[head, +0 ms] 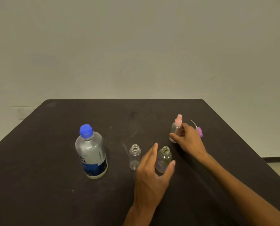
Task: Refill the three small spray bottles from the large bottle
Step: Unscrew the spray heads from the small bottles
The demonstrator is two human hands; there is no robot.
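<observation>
Fingers of right hand (189, 141) curl round pink-capped spray bottle (176, 130), upright at far right of black table (54, 185). Left hand (152, 173) spread, fingers straight, thumb and forefinger flanking uncapped round bottle (163, 159); contact unclear. 1 slimmer uncapped bottle (134, 157) stands just left. Purple spray head (198, 130) lies beyond right hand. Large blue-capped bottle (91, 152) upright, well left.

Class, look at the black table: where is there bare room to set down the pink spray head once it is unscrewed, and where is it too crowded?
Free: the table left of the large bottle, the far strip behind all bottles, and the gap between the large bottle and the narrow open bottle. Crowded: around the round open bottle, left hand, right hand, pink-capped bottle and purple spray head.
</observation>
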